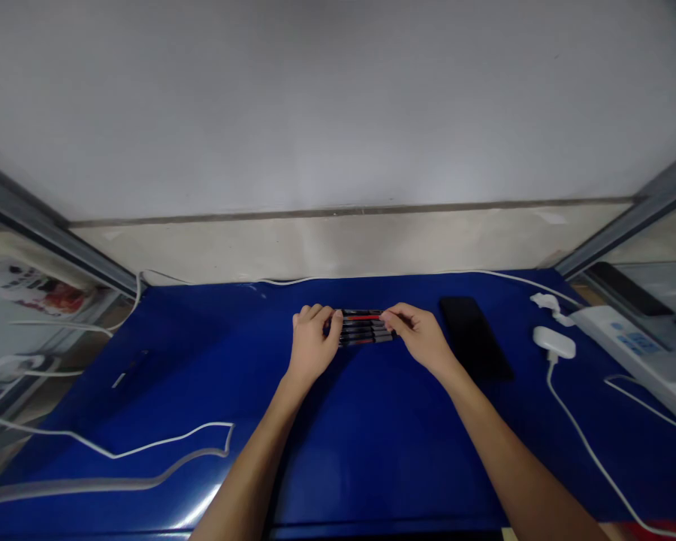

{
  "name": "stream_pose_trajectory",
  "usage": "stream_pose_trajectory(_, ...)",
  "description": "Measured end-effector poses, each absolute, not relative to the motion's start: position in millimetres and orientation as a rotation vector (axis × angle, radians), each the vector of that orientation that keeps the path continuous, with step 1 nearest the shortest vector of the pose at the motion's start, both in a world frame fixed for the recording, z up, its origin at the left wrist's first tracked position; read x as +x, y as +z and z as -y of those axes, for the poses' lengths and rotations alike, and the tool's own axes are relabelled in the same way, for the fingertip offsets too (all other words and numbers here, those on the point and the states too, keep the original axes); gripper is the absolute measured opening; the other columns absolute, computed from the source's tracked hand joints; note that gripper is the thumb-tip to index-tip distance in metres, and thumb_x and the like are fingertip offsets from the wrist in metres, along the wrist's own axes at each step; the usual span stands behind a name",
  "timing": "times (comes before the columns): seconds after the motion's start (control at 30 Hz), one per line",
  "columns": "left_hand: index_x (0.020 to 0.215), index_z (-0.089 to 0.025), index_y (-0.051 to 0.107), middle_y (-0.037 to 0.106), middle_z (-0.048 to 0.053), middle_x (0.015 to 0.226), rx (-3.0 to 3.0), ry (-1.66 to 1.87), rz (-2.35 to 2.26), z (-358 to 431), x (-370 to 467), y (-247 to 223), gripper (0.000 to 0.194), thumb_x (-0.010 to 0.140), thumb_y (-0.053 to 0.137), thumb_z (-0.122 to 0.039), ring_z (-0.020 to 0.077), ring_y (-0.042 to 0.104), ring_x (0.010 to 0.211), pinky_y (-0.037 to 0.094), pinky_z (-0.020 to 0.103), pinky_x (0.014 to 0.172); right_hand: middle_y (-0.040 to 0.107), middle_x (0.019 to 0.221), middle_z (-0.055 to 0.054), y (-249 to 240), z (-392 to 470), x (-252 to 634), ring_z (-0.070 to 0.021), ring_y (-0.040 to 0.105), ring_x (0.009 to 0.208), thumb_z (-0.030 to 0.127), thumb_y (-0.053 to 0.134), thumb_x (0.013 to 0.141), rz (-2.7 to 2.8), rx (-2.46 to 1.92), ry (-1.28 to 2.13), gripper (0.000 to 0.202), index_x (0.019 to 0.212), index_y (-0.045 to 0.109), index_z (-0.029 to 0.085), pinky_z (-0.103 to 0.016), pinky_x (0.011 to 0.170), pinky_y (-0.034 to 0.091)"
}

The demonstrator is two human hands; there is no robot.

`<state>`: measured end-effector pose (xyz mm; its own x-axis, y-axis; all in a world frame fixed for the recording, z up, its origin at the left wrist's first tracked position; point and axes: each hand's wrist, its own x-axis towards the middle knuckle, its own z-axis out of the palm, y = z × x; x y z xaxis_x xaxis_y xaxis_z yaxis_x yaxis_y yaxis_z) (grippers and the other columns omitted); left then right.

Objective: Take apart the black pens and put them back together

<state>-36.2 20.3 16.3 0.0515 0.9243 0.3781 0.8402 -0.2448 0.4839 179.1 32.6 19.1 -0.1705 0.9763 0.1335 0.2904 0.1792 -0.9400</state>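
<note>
Several dark pens [366,331] lie side by side in a row on the blue tabletop [372,443], one of them showing a red length. At their left ends is my left hand [316,340], fingers curled around the ends and the thumb along the near side. My right hand [417,335] pinches the right end of the red-marked pen [364,318] between thumb and forefinger. Both hands hide the tips of the pens. Whether the pens touch the table all along their length I cannot tell.
A black phone [476,338] lies right of my right hand. Farther right are a white charging case [553,343] on a cable and a white power strip [631,353]. A single pen [129,369] and a white cable [113,455] lie at left. A pale wall [338,113] stands behind.
</note>
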Motion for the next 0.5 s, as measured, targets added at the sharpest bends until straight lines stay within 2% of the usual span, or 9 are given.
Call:
stream_pose_trajectory(0.1, 0.076, -0.020, 0.058, 0.059, 0.002, 0.076, 2.184, 0.953, -1.830, -20.2, -35.7, 16.5, 0.032, 0.099, 0.041, -0.034, 0.0191, 0.049, 0.079, 0.031, 0.033, 0.073, 0.059, 0.061, 0.000, 19.5, -31.9, 178.9, -0.0152, 0.057, 0.060, 0.045, 0.054, 0.092, 1.625, -1.285, 1.031, 0.037, 0.066, 0.063, 0.020, -0.029, 0.062, 0.045)
stream_pose_trajectory(0.33, 0.073, -0.020, 0.056, 0.058, 0.001, 0.074, 2.180, 0.942, -1.851, -20.7, -35.4, 15.9, 0.033, 0.099, 0.041, -0.034, 0.0191, 0.049, 0.078, 0.031, 0.033, 0.073, 0.069, 0.086, -0.003, 17.7, -31.9, 179.3, -0.0188, 0.064, 0.080, 0.041, 0.062, 0.088, 1.621, -1.196, 1.034, 0.019, 0.088, 0.067, 0.022, -0.032, 0.075, 0.050)
stream_pose_trajectory(0.5, 0.076, -0.021, 0.058, 0.058, 0.002, 0.075, 2.181, 0.942, -1.826, -19.8, -35.0, 16.0, 0.032, 0.099, 0.040, -0.035, 0.0192, 0.049, 0.079, 0.031, 0.033, 0.073, 0.065, 0.069, -0.002, 19.0, -31.1, 179.3, -0.0173, 0.062, 0.067, 0.046, 0.055, 0.092, 1.641, -1.285, 1.035, 0.033, 0.073, 0.066, 0.021, -0.031, 0.066, 0.049)
